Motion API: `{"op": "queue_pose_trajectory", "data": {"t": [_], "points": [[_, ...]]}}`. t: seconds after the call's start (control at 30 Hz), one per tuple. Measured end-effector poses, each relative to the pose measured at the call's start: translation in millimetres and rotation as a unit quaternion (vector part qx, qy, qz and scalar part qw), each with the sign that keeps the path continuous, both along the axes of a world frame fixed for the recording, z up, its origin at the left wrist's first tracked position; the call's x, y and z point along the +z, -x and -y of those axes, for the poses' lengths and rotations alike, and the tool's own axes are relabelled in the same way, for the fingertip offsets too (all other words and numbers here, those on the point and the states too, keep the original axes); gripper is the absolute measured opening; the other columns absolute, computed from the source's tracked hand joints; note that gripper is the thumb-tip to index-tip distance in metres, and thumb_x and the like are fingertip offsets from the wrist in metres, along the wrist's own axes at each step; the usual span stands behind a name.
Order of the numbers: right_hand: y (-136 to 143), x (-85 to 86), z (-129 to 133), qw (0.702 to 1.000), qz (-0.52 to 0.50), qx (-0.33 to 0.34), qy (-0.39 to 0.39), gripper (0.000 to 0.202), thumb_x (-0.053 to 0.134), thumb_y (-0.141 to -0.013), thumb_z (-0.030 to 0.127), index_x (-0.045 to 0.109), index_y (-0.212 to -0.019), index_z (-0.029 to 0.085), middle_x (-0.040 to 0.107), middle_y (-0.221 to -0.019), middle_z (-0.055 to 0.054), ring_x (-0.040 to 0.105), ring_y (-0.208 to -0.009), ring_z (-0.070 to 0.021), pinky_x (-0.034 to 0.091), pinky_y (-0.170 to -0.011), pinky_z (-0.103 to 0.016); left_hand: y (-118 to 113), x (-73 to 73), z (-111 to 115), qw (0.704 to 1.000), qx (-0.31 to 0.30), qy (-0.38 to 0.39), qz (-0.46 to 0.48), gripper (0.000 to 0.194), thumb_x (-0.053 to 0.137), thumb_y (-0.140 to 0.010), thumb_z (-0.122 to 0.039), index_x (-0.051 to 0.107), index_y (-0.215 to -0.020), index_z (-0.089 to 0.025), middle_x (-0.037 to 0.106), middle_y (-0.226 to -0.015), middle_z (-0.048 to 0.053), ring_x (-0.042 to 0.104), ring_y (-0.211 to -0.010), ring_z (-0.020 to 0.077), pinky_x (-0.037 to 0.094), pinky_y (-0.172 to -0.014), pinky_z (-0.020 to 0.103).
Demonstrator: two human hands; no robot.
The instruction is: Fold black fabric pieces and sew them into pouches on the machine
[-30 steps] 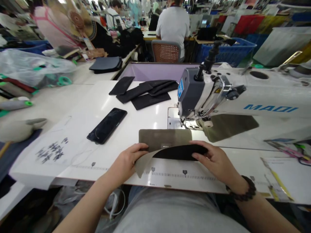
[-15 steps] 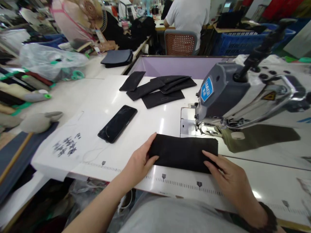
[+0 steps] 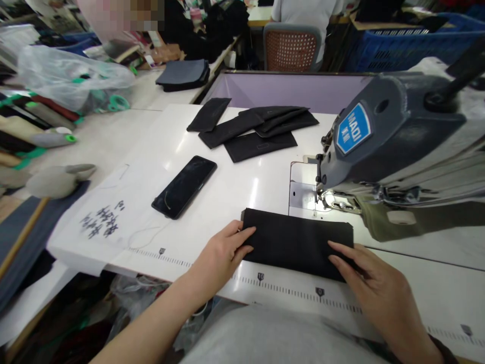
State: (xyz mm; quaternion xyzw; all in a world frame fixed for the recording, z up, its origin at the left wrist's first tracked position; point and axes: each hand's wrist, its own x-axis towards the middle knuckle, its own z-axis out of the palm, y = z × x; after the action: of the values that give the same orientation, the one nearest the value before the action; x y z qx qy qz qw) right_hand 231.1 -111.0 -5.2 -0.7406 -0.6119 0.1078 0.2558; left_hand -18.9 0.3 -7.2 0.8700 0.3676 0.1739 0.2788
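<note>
A flat black fabric piece (image 3: 293, 242), long and rectangular, lies in front of the sewing machine (image 3: 364, 136). At its left end, my left hand (image 3: 223, 250) has thumb and fingers closed on the edge. The right end is pinched by my right hand (image 3: 379, 283), its thumb and index finger over the cloth. Just behind the piece are the machine's presser foot and needle plate (image 3: 303, 194), lit by a small lamp. An olive-green fabric strip (image 3: 390, 222) lies under the machine arm, apart from my hands.
Several black fabric pieces (image 3: 261, 141) lie overlapping at the back of the white table. A black phone (image 3: 185, 187) rests left of centre. Thread spools (image 3: 53, 114) and a plastic bag (image 3: 76, 73) are at the far left. A printed ruler runs along the front edge.
My view has shifted, so the machine looks closer. My left fingers have moved onto the top of the fabric's left end; my right hand keeps its pinch on the other end.
</note>
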Motion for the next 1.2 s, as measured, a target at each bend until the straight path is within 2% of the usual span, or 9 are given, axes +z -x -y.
{"op": "queue_pose_trajectory", "data": {"t": [0.07, 0.27, 0.47, 0.63, 1.2], "points": [[-0.2, -0.2, 0.7, 1.000, -0.003, -0.002, 0.001, 0.024, 0.046, -0.082, 0.036, 0.062, -0.094, 0.024, 0.063, -0.083, -0.002, 0.060, -0.074, -0.0160, 0.048, -0.063, -0.027, 0.0, -0.4, -0.5, 1.000, 0.006, -0.001, 0.000, 0.029, 0.053, -0.080, -0.013, 0.055, -0.109, -0.014, 0.054, -0.095, 0.007, 0.057, -0.081, 0.0151, 0.051, -0.074, 0.029], [-2.7, 0.1, 1.5, 1.000, 0.024, 0.002, 0.014, 0.030, 0.046, -0.080, 0.041, 0.062, -0.097, 0.022, 0.064, -0.077, -0.001, 0.060, -0.064, -0.0147, 0.047, -0.052, -0.024, -2.1, 1.0, 0.3, 1.000, 0.011, 0.000, 0.003, 0.026, 0.049, -0.082, -0.012, 0.056, -0.107, -0.012, 0.054, -0.096, 0.007, 0.058, -0.082, 0.0145, 0.051, -0.074, 0.027], [-2.6, 2.7, 2.0, 0.999, 0.048, 0.020, -0.005, 0.030, 0.043, -0.082, 0.041, 0.064, -0.092, 0.021, 0.063, -0.071, 0.000, 0.060, -0.062, -0.0127, 0.047, -0.052, -0.021, -3.2, 3.1, 2.1, 1.000, 0.020, -0.012, 0.003, 0.025, 0.049, -0.082, -0.012, 0.057, -0.106, -0.010, 0.052, -0.097, 0.008, 0.058, -0.082, 0.0132, 0.051, -0.074, 0.023], [-3.0, 2.3, 2.8, 0.997, 0.069, 0.025, -0.018, 0.031, 0.042, -0.084, 0.040, 0.064, -0.092, 0.020, 0.064, -0.077, -0.002, 0.062, -0.067, -0.0135, 0.047, -0.054, -0.021, -3.4, 3.4, 3.5, 0.999, 0.020, -0.025, -0.012, 0.024, 0.047, -0.083, -0.013, 0.056, -0.105, -0.010, 0.051, -0.096, 0.007, 0.058, -0.082, 0.0130, 0.052, -0.075, 0.024], [-4.8, 0.7, 4.9, 0.994, 0.110, 0.023, -0.002, 0.034, 0.039, -0.083, 0.046, 0.062, -0.092, 0.023, 0.065, -0.078, 0.000, 0.062, -0.064, -0.0130, 0.047, -0.049, -0.020, -6.1, 6.8, 3.4, 0.998, 0.045, 0.031, -0.032, 0.024, 0.048, -0.083, -0.015, 0.056, -0.106, -0.015, 0.051, -0.091, 0.004, 0.056, -0.076, 0.0116, 0.052, -0.070, 0.025]]}}
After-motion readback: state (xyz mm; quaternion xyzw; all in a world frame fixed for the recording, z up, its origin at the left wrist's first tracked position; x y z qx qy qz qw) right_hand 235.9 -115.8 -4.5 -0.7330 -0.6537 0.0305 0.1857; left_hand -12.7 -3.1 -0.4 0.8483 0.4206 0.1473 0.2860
